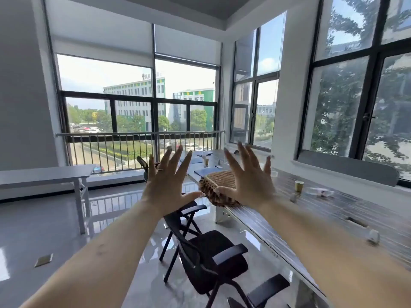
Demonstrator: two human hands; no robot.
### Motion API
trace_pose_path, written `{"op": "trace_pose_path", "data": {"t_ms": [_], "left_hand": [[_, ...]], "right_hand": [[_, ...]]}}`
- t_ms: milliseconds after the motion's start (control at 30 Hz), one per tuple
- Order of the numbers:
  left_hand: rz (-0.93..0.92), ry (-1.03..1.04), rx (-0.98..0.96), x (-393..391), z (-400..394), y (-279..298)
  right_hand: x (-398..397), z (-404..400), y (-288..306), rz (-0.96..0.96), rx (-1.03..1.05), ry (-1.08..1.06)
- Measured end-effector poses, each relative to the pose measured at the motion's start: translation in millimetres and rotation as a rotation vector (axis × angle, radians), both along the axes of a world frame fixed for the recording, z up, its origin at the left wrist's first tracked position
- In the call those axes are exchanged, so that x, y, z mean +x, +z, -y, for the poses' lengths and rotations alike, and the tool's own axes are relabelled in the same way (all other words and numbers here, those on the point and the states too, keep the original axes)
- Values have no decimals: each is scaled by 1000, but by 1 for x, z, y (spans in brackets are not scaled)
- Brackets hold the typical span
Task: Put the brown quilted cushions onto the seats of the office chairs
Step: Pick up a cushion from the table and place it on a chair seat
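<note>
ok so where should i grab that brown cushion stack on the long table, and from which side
Take the cushion stack by its overhanging left end, one hand either side. It juts past the edge of the long table towards the chairs, so both faces look reachable there. Both hands are open.

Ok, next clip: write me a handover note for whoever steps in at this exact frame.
Left hand: open, fingers spread, raised, holding nothing.
Right hand: open, fingers spread, raised, holding nothing.
Brown quilted cushions: lying at the near edge of the long table, partly hidden behind the right hand; how many are there cannot be told.
Nearest office chair: black seat bare, no cushion on it. A second chair stands behind it, its seat mostly hidden.
Done: no cushion placed that can be seen.
Left: pick up a cushion, lay it on the nearest seat, then repeat for the other chairs.
</note>
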State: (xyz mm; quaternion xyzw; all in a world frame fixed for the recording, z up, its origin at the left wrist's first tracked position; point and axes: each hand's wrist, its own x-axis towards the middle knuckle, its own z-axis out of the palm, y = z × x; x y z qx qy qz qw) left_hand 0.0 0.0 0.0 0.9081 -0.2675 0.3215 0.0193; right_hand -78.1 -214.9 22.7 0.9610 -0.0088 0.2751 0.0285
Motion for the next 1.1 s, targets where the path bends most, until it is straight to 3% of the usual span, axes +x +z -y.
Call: {"op": "trace_pose_path", "data": {"t_ms": [133, 467, 767, 1100], "left_hand": [[-8, 50, 63, 9, -22, -35], [-167, 92, -43, 101, -79, -86], [-328, 6, -97, 282, -157, -109], [-483, -104, -333, 459, -190, -115]], "right_hand": [[28, -19, -31, -42, -48, 47], [149, -72, -85, -86, -40, 154], [336, -146, -108, -72, -24, 165], [519, -179, -125, -86, 131, 136]]}}
